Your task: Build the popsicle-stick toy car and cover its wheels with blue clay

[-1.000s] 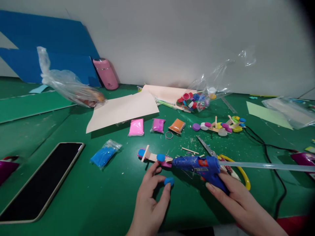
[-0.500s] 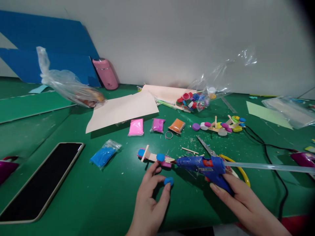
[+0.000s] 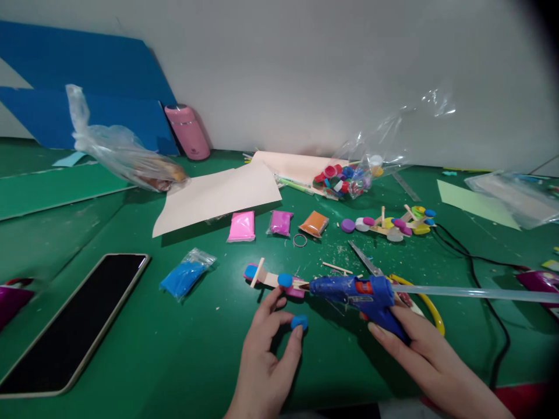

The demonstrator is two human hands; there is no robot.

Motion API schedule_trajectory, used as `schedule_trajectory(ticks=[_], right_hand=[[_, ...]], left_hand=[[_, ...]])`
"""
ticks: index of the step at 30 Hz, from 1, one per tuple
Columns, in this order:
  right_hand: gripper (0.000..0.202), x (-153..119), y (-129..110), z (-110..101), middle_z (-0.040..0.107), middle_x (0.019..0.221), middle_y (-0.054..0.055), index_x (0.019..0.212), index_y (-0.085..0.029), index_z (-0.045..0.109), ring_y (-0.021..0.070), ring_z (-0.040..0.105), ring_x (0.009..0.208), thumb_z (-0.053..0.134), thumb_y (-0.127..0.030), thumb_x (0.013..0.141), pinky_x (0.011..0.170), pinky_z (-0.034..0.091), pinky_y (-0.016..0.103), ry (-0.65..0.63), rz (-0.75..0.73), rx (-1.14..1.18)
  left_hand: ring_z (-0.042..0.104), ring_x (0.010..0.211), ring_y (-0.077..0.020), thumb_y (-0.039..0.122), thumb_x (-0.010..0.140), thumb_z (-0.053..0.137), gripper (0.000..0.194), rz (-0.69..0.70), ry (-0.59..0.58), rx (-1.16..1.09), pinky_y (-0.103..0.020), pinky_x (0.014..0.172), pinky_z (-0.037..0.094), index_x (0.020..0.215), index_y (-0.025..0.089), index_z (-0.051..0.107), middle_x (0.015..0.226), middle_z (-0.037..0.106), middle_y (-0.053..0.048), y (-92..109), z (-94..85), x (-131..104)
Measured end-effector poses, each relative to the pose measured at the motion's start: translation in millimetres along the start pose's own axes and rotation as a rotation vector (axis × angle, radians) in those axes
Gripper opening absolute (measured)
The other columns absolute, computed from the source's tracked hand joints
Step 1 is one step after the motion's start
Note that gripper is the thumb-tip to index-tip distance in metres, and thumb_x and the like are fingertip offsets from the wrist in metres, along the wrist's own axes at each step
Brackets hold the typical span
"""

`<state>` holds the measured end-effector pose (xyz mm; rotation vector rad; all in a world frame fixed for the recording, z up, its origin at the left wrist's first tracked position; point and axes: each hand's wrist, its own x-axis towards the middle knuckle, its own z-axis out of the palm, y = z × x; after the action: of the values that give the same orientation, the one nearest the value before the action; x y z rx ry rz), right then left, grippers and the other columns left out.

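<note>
My left hand pinches a small blue clay disc between thumb and a finger. Its other fingertips touch the near side of a small craft-stick model, which has blue clay-like pieces and pink parts at its ends and a stick standing across it. In my right hand is a blue hot glue gun, held by its handle. The gun's nozzle meets the short sticks at the model's right end. A long clear glue stick runs out of its back.
Scissors with yellow handles lie behind the gun. Clay packets, a finished-looking stick-and-cap model, bagged bottle caps and paper sit farther back. A phone lies left; a black cord crosses the right side.
The glue gun in my right hand has shifted slightly left, its nozzle farther along the sticks. My left hand, the blue disc and the model have stayed in place.
</note>
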<state>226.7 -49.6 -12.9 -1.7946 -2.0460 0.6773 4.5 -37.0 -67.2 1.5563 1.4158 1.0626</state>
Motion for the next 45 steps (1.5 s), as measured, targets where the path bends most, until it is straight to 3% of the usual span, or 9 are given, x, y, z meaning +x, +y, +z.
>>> schedule_trajectory(ticks=[12, 19, 25, 33, 40, 45], right_hand=[[0.021, 4.4, -1.8, -0.3, 0.06, 0.087, 0.005, 0.094, -0.021, 0.053, 0.0192, 0.058, 0.082, 0.043, -0.036, 0.084, 0.073, 0.049, 0.028, 0.015, -0.004, -0.015], [0.019, 8.0, -4.4, 0.8, 0.06, 0.076, 0.003, 0.083, -0.022, 0.055, 0.019, 0.059, 0.072, 0.043, -0.038, 0.083, 0.065, 0.051, 0.027, 0.047, -0.002, -0.038], [0.019, 1.7, 2.1, -1.1, 0.06, 0.081, 0.004, 0.087, -0.021, 0.052, 0.0189, 0.058, 0.081, 0.044, -0.038, 0.083, 0.075, 0.049, 0.028, 0.031, 0.011, -0.019], [0.019, -4.7, 4.9, 0.9, 0.059, 0.081, 0.004, 0.087, -0.021, 0.051, 0.0192, 0.058, 0.081, 0.043, -0.038, 0.084, 0.077, 0.05, 0.028, -0.005, 0.018, -0.021], [0.03, -8.0, 10.8, 0.4, 0.062, 0.09, 0.006, 0.106, -0.021, 0.05, 0.0207, 0.06, 0.082, 0.044, -0.039, 0.083, 0.074, 0.052, 0.031, 0.01, 0.02, -0.03], [0.031, -8.3, 11.9, 0.8, 0.063, 0.098, 0.006, 0.107, -0.021, 0.051, 0.021, 0.06, 0.088, 0.044, -0.039, 0.083, 0.078, 0.051, 0.03, 0.052, 0.034, -0.015]], left_hand=[[0.054, 0.103, -0.0247, 0.023, 0.077, 0.052, 0.008, 0.004, 0.004, 0.013, -0.042, 0.084, 0.046, 0.08, 0.019, 0.057, 0.121, 0.049, -0.014, 2.9, -0.2, 0.4], [0.054, 0.103, -0.0247, 0.023, 0.077, 0.051, 0.008, 0.008, 0.007, 0.018, -0.042, 0.084, 0.046, 0.079, 0.019, 0.058, 0.121, 0.049, -0.014, 2.5, -1.1, -0.1], [0.054, 0.103, -0.025, 0.024, 0.077, 0.051, 0.009, -0.011, 0.004, 0.011, -0.041, 0.084, 0.046, 0.08, 0.019, 0.058, 0.122, 0.048, -0.014, 2.0, -0.1, -0.2], [0.054, 0.104, -0.0255, 0.024, 0.076, 0.052, 0.009, -0.008, 0.009, 0.018, -0.041, 0.084, 0.046, 0.079, 0.018, 0.058, 0.122, 0.049, -0.015, 3.5, -1.5, 0.9], [0.056, 0.102, -0.0258, 0.023, 0.075, 0.054, 0.008, -0.01, 0.023, 0.021, -0.041, 0.083, 0.047, 0.077, 0.018, 0.059, 0.121, 0.051, -0.014, 5.4, -1.0, 1.4], [0.056, 0.101, -0.0259, 0.023, 0.075, 0.054, 0.008, -0.006, 0.027, 0.023, -0.041, 0.083, 0.047, 0.077, 0.018, 0.059, 0.12, 0.051, -0.015, 5.0, -0.2, 1.1]])
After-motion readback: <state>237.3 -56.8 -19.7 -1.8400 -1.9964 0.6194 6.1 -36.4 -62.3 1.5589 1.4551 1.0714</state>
